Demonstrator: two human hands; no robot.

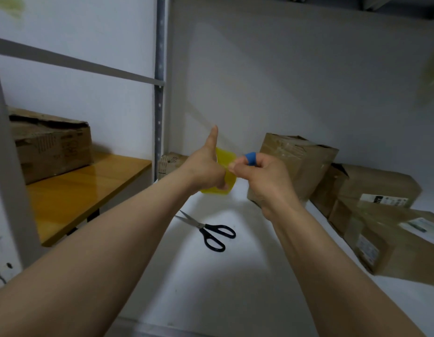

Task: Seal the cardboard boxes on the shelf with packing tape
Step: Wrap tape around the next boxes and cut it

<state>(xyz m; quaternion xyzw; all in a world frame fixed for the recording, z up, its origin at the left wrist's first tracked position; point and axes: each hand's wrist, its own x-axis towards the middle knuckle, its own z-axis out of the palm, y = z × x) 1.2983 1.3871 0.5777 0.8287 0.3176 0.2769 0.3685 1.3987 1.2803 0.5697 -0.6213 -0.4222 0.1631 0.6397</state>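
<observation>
Though a battered box (53, 147) sits far left on the wooden desk (84, 188), your work is at the centre. Your left hand (206, 164) grips the yellow tape roll (227, 158), fingers curled around it and thumb pointing straight up, holding it in the air above the white shelf (223, 276). Your right hand (264, 178) touches the roll from the right, fingers clenched in a pinch at its edge, one fingertip capped in blue (250, 158). Blur hides whether the tape's free end is caught. The nearest cardboard box (306, 161) stands just behind and right of that hand, so the pull probably runs rightward, away from the roll, with your right hand the nearer one. More boxes (381, 186) lie further right. The scissors (211, 231) rest on the shelf below both hands, blades pointing left and away.
</observation>
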